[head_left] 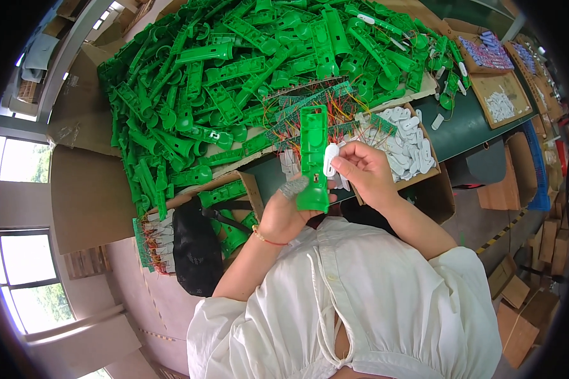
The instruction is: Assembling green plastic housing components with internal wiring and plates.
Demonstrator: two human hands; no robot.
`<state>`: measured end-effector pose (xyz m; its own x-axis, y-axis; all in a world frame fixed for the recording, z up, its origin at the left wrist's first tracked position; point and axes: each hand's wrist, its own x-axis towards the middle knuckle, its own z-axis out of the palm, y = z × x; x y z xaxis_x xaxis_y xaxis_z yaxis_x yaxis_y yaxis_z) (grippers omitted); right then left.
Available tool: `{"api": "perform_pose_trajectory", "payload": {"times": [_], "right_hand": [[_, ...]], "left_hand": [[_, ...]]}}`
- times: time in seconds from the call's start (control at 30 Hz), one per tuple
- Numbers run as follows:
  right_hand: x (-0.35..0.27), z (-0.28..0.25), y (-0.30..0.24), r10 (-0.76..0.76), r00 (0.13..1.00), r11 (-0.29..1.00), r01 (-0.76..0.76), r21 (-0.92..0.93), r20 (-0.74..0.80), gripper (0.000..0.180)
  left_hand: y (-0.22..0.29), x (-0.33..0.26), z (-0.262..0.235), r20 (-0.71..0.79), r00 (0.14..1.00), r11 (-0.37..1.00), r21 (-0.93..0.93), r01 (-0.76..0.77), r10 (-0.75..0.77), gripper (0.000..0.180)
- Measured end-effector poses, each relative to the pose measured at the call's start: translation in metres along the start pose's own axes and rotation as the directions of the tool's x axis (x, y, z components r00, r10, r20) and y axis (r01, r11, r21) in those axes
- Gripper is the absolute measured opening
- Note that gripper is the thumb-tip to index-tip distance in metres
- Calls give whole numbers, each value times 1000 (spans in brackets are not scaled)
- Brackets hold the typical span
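Note:
A long green plastic half-shell is held upright in front of me, its hollow side showing. My left hand grips its lower end, with a grey covering on the thumb. Between the thumb and fingers of my right hand is a small white oval plastic piece, right beside the shell's right edge. Whether the two parts touch, I cannot tell. Just behind them lie green circuit boards with red and yellow wires. To the right, a cardboard box holds many similar white pieces.
A large heap of green shells fills the far side of the table. At the left hangs a black bag by another carton of shells. Trays of purple-wrapped parts and white bits stand far right on the green tabletop.

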<state>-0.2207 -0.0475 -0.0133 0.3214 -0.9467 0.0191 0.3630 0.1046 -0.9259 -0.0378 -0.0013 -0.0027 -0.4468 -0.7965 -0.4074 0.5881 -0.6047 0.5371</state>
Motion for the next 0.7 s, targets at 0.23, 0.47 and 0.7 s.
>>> {"api": "perform_pose_trajectory", "payload": {"times": [0.23, 0.47, 0.7], "right_hand": [[4, 11, -2, 2, 1000, 1000, -3, -27, -28, 8], [-3, 28, 2, 113, 993, 988, -110, -106, 22, 10], [-4, 32, 3, 89, 996, 986, -84, -141, 28, 11]], "left_hand": [[1, 0, 8, 61, 900, 800, 436, -413, 432, 71], [-2, 1, 9, 130, 680, 11, 980, -199, 721, 102], [-2, -9, 11, 172, 674, 17, 964, -264, 718, 98]]}}
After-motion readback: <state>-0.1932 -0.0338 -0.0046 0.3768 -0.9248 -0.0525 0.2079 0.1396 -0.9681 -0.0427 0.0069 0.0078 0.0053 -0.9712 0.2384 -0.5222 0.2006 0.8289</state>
